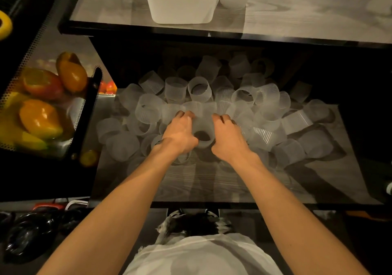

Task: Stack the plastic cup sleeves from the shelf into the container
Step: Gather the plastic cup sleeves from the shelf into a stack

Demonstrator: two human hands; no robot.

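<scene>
Both hands are closed in a grip: the left hand (180, 134) and right hand (229, 136) curl their fingers round the same translucent cup sleeve (203, 129), which lies on its side between them. It sits amid the loose pile of sleeves (265, 105) on the shelf (212, 181), whose far sleeves fade into shadow. Beyond the hands, the white container (182, 5) stands on the counter (297, 15), its top cut off so its contents cannot be told, while left of the left hand a mesh basket (12, 88) holds fruit (40, 119).

I note: white rectangular plastic container (180, 9) cut by top edge. Rear translucent ribbed cup sleeves (239, 64) fade into shadow; I cannot count them.
</scene>
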